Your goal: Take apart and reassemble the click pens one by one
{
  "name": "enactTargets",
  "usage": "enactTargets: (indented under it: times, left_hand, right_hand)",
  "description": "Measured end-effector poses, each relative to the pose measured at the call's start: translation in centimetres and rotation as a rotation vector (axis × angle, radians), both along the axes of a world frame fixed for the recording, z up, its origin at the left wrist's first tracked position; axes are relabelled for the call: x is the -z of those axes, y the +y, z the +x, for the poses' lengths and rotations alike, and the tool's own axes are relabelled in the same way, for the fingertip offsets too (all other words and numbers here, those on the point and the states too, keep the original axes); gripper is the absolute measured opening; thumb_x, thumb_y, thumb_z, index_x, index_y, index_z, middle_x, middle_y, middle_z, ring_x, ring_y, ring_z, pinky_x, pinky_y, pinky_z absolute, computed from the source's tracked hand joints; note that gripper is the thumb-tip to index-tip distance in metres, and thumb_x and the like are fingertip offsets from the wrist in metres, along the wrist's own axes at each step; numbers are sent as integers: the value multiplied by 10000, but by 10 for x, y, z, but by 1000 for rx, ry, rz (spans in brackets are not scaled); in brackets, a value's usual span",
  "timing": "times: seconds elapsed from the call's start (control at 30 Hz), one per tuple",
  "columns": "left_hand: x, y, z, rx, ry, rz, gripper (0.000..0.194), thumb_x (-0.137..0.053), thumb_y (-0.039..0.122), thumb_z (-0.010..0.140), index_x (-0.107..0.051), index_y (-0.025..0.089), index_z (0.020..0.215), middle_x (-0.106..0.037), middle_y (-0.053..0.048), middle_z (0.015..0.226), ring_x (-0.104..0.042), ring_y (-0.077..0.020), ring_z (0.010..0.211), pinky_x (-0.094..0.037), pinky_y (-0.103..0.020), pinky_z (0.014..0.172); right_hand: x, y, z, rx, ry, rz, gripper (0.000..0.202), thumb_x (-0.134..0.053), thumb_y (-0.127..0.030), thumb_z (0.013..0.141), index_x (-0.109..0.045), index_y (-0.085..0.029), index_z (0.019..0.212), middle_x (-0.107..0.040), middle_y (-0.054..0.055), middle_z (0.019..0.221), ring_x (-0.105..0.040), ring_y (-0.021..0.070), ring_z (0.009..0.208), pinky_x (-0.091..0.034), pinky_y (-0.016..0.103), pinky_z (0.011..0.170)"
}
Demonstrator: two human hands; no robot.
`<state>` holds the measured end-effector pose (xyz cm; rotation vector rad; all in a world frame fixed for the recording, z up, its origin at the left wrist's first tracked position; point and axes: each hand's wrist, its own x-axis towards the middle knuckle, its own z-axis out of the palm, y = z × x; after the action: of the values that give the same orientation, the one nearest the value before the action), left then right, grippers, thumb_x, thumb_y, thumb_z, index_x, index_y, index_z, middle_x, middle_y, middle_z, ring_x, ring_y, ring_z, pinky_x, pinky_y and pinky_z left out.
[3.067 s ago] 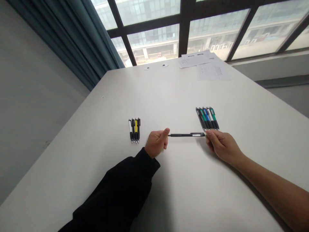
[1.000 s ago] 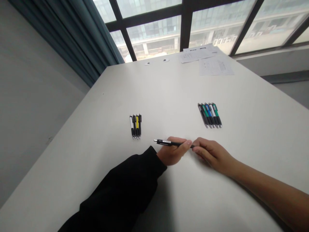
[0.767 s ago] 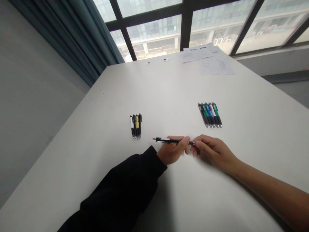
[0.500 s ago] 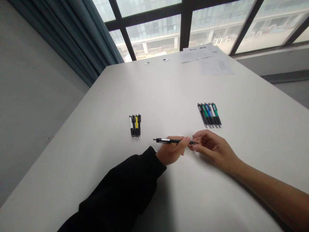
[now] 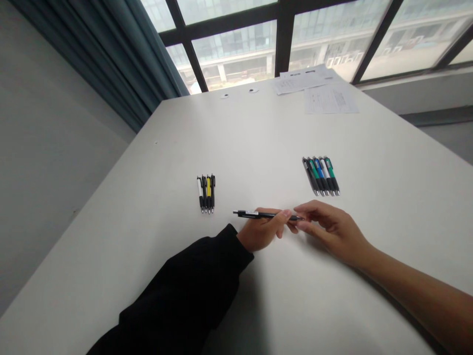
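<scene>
A black pen (image 5: 249, 214) lies level across my left hand (image 5: 264, 230), pinched between thumb and fingers, its clicker end pointing left. At the pen's tip on the right is my right hand (image 5: 328, 228), thumb and fingertips closed around the tip. To the left of my hands, a row of several pens (image 5: 208, 193) with white, black and yellow barrels lies on the white table (image 5: 207, 296). Beyond my right hand lies a second row of several pens (image 5: 320, 176), with black, green, blue and white barrels.
Printed papers (image 5: 330, 98) lie at the table's far right edge, by the window (image 5: 236, 54). Two small white oval pieces (image 5: 224, 96) sit along the far edge. A blue-grey curtain (image 5: 121, 54) hangs at the far left.
My right hand's fingers have drawn in at the pen's tip. The pen and my left hand are nearly where they were.
</scene>
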<state>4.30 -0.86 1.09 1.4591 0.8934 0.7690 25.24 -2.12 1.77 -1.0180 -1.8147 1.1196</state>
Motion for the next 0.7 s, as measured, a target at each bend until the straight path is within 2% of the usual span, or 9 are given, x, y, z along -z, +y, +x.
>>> enactTargets:
  times: [0.1,0.17,0.27,0.33,0.5,0.57,0.7]
  left_hand:
    - [-2,2,0,-4,0,-35,574,-439,549,981,-734,140,707,-650,-41,626,-490,-109,532,-384,-260,560]
    - [-2,3,0,-1,16,-56,576,-441,568,972,-764,136,770,-651,-40,626,-463,-105,513,-362,-262,536]
    - [-3,4,-1,-3,28,-83,608,-442,583,964,-745,132,692,-646,-46,613,-435,-101,496,-337,-269,511]
    - [-3,4,0,-7,25,-94,620,-444,590,958,-725,133,646,-640,-49,605,-434,-103,497,-337,-273,511]
    - [-4,2,2,-89,45,-88,585,-481,579,947,-736,130,672,-542,-11,521,-444,-106,499,-351,-268,525]
    - [-2,1,4,-116,-7,-120,535,-533,576,923,-752,122,744,-538,-3,535,-459,-103,499,-353,-261,516]
    - [4,-1,10,-137,-237,-293,478,-656,577,840,-748,112,898,-633,-33,681,-510,-102,542,-384,-253,528]
  right_hand:
    - [-5,1,2,-2,-130,75,165,-567,-274,983,-705,-206,922,-714,35,814,-647,168,734,-501,301,683]
    - [-7,2,2,23,-164,155,153,-582,-247,975,-715,-207,912,-719,36,822,-643,161,728,-494,292,667]
    - [-8,2,2,26,-147,272,114,-612,-175,951,-717,-214,974,-737,40,855,-662,162,756,-513,288,690]
    - [-8,2,1,28,-109,352,158,-628,-123,929,-716,-216,1021,-741,46,873,-677,166,783,-532,288,707]
    - [-6,0,1,63,-47,470,236,-668,-49,874,-728,-209,1036,-720,63,891,-685,161,778,-550,263,645]
    - [-6,1,0,61,-46,483,242,-670,-38,867,-733,-205,1029,-715,62,873,-681,158,766,-553,261,637]
    - [-7,2,0,65,-46,490,219,-666,-51,873,-735,-204,1014,-716,60,851,-675,159,749,-554,264,637]
